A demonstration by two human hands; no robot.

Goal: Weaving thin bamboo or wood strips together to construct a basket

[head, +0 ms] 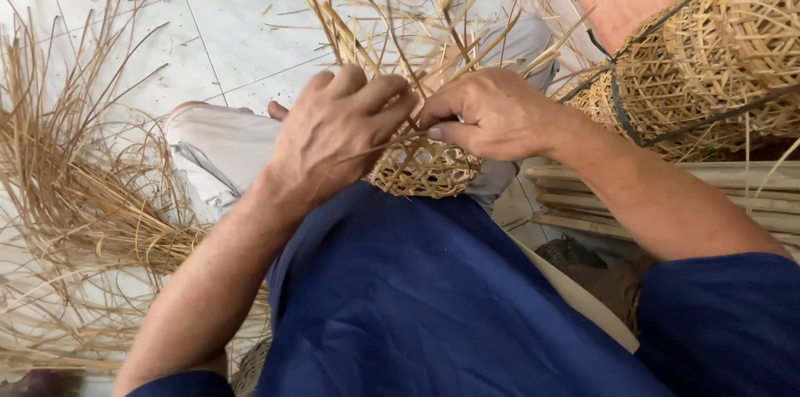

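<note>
**Fingers at the basket rim, strips fanning up**

Fingers [379, 97] of the left hand [333, 134] are curled down over the near rim of a small half-woven basket [425, 170], closed around strips at its top; exactly which strip they pinch is hidden under the knuckles. The basket sits just below and between both sets of fingertips, on the person's lap against the blue shirt [433, 305].

Right hand [492, 114]: thumb and forefinger pressed together on a thin strip [400, 140] that runs across toward the left fingers. Closed pinch, other fingers folded.

Handling, as a judgement: light, springy, open weave. The woven base looks firm enough to grip; the loose uprights [367, 39] rising beyond the fingertips look thin, likely to kink or split if bent sharply, and smooth enough to slip. Best hold seems low, at the woven band, with strips pinched close to the weave.

Room: left of the left fingers, a loose heap of cut strips [75, 189] on the tiled floor [225, 30], well apart. Beyond the fingertips, the uprights crowd the space. Right of the right fingers, stacked finished baskets [717, 55] and wooden slats [667, 197], near the forearm.
</note>
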